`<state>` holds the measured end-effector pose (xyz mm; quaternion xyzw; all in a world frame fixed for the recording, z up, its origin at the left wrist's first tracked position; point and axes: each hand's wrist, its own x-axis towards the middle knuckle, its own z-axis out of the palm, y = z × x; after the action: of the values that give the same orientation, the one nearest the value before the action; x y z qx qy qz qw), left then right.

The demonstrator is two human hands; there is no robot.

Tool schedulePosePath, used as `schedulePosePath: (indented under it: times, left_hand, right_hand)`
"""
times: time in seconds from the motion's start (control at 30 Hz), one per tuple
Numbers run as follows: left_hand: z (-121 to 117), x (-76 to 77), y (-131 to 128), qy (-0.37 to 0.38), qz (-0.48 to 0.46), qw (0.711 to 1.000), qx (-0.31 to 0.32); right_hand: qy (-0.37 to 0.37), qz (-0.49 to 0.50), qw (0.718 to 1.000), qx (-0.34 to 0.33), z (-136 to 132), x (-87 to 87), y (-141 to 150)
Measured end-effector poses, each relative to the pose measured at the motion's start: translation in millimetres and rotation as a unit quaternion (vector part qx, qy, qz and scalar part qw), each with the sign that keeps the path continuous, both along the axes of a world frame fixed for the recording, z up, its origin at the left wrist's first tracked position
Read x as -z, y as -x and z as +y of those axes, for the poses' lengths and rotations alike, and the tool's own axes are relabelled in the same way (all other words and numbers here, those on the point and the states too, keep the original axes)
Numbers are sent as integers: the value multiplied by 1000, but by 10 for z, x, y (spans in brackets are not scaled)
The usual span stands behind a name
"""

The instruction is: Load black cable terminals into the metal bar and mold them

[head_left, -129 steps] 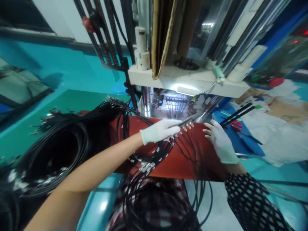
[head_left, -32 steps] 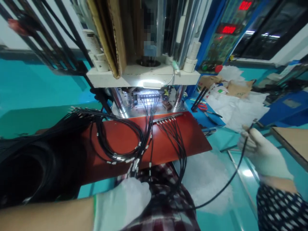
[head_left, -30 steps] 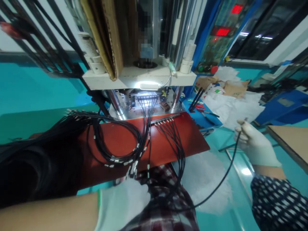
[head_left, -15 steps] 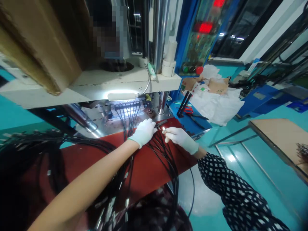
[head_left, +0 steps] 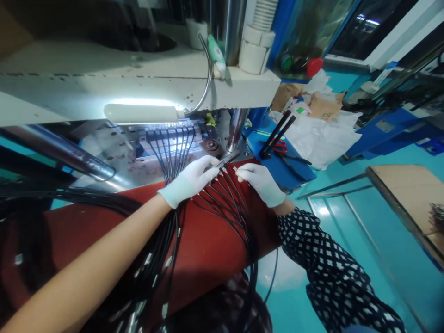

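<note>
My left hand (head_left: 192,178), in a white glove, grips a narrow metal bar (head_left: 228,158) that points away to the right. Just right of it, my gloved right hand (head_left: 260,182) pinches something small and pale at its fingertips; its kind is too small to make out. Between and below the hands, black cables (head_left: 229,203) with small metal ends fan out over the red board (head_left: 201,245). Behind my left hand, another row of black cables (head_left: 169,148) runs into a lit metal mould (head_left: 145,143) on the machine bed.
A white tube lamp (head_left: 142,113) hangs under the press's cream plate (head_left: 236,88). Red-handled scissors (head_left: 280,146) and black tools lie on a blue shelf (head_left: 298,169) at right. Beyond are white sacks (head_left: 319,143) and a cardboard-topped table (head_left: 405,185). Thick cable bundles (head_left: 100,199) cross the board's left side.
My view has moved closer and lower over the press. The metal bar now shows clearly in my left hand, angled up to the right. My right hand stays pinched beside it.
</note>
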<state>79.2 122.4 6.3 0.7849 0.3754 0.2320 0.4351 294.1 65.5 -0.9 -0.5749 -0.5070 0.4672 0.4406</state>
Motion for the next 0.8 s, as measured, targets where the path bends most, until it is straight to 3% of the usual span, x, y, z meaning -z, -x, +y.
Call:
schedulePosePath:
  times: [0.07,0.2,0.5,0.8]
  left_hand:
    - [9,-54,30,14,-32,999,30]
    - [29,-117,65,1,-54,997,49]
    - [27,-107,48,38,-47,998,8]
    - [42,-24,44,73,-72,995,-5]
  right_hand:
    - [-43,-44,998,17,33,-9,83]
    - [-55,-70,995,33,67,23,207]
    - [-85,-74,991,71,95,99,285]
    - [-80,-46,995,47,113,75,234]
